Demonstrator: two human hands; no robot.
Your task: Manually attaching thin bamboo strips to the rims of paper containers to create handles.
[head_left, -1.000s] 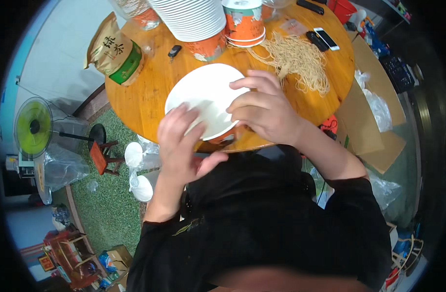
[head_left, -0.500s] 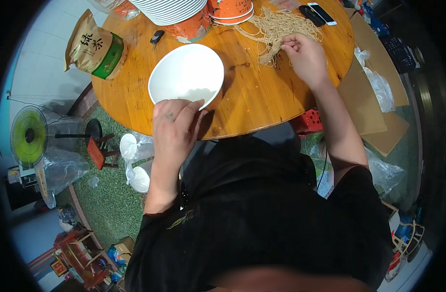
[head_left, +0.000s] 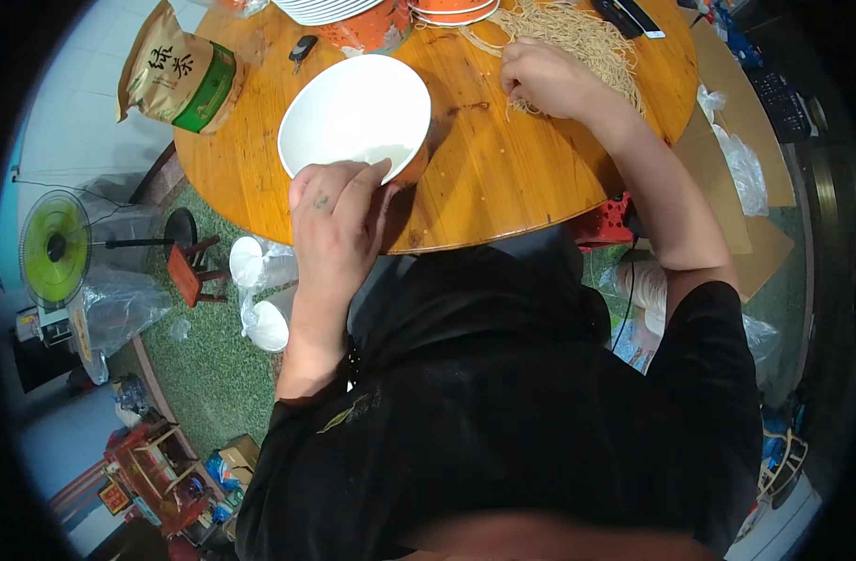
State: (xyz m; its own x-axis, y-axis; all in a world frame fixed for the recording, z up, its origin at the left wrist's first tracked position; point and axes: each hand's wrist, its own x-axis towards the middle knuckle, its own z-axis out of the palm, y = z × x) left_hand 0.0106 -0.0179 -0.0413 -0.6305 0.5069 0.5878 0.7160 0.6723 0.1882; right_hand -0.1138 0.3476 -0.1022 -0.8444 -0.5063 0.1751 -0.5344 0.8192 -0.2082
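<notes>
My left hand [head_left: 334, 217] grips the near rim of a paper bucket [head_left: 353, 107], white inside and orange outside, tilted so its mouth faces me on the round wooden table [head_left: 503, 192]. The thumb is outside the rim, fingers over the edge. At the left edge of a loose pile of beige string [head_left: 591, 47], my right hand [head_left: 547, 79] is closed, its fingertips curled under and mostly hidden. Strands show just beneath them.
Behind the bucket stand stacked orange-and-white buckets [head_left: 367, 28]. A tan-and-green pouch [head_left: 180, 79] stands at left, a small black key fob [head_left: 302, 47] beside it. A phone [head_left: 638, 17] lies far right. Cardboard [head_left: 727, 178], a fan [head_left: 56, 245] and a stool [head_left: 189, 276] surround the table.
My right hand has moved left and turned, its fingers curling under at the pile's edge. My left hand keeps its grip on the bucket. The whole view has shifted slightly.
</notes>
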